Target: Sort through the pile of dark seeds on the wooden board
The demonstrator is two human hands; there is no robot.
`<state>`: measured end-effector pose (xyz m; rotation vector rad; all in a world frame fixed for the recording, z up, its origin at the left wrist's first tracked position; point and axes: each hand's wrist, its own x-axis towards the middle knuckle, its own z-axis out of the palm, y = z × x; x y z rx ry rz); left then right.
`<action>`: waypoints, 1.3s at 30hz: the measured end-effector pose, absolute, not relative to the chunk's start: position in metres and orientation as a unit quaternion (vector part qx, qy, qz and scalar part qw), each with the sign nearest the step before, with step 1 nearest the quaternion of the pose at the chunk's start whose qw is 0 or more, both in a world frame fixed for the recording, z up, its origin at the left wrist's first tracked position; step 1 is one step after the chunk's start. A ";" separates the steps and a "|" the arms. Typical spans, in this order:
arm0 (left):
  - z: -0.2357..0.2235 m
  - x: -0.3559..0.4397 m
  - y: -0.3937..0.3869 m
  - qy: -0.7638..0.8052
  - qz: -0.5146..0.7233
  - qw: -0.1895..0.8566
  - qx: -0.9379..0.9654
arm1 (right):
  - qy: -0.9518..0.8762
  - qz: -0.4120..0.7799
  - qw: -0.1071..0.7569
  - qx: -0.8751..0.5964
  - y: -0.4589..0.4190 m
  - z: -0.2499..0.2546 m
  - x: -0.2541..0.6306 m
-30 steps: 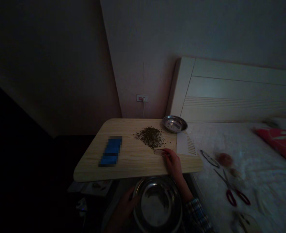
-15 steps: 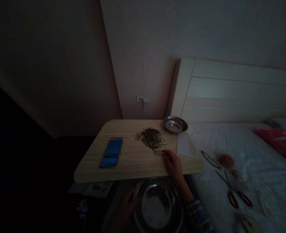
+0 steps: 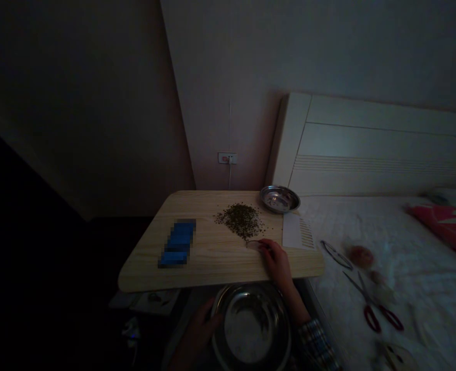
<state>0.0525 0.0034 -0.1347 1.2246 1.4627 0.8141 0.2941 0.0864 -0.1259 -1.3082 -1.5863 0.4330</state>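
My right hand (image 3: pixel 276 260) rests low over the table's near right part. Its fingers are pinched on a thin, dark-edged curved piece (image 3: pixel 254 244) with a pale inside; its kind is not clear. The tip of that piece touches the near edge of a loose pile of small dark green-brown grains (image 3: pixel 243 220). Below the table's front edge, my left hand (image 3: pixel 204 324) grips the left rim of a large metal basin (image 3: pixel 217 342). The basin is tilted toward me and only its shiny inside shows.
On the wooden tabletop (image 3: pixel 212 270) lie a blurred-out blue object (image 3: pixel 178 243) and a white toothed card (image 3: pixel 291 232). A smaller steel bowl (image 3: pixel 280 199) stands behind it. Red-handled scissors (image 3: pixel 371 304) and a dark oval loop (image 3: pixel 336 255) lie on the bed (image 3: pixel 390 234) at right.
The basin has shifted very slightly left. Both hands otherwise keep their places, and the pile looks the same.
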 end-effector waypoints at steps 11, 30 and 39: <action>-0.132 0.053 0.001 0.583 0.361 0.518 0.511 | -0.667 0.181 0.492 -0.529 0.083 -0.123 0.293; -0.135 0.051 0.002 0.581 0.366 0.518 0.510 | -0.670 0.173 0.492 -0.528 0.082 -0.121 0.293; -0.136 0.051 0.004 0.582 0.363 0.519 0.509 | -0.672 0.191 0.493 -0.518 0.082 -0.122 0.294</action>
